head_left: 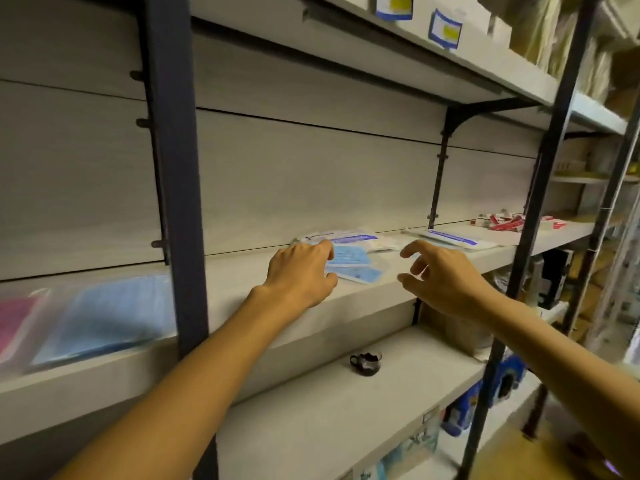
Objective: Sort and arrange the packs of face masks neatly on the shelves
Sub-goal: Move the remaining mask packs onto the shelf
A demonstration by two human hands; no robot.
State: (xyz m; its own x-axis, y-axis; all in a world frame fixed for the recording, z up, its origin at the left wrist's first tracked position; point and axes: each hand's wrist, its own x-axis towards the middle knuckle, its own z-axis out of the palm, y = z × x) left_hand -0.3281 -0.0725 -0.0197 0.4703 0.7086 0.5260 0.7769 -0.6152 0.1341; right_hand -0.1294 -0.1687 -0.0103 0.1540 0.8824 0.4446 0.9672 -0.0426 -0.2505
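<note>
two bare hands reach over the shelf (367, 292) w/ a loose pile of mask packs (349, 263): left hand (299, 275) nearer, fingertips touching them at its 2 o'clock, right hand (440, 275) spread, empty, packs toward its 10 o'clock, long axes approx 9-to-3.

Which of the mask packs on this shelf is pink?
The pink pack at the far left end of the middle shelf. The large pack beside it and the small packs by the left hand are blue.
</note>
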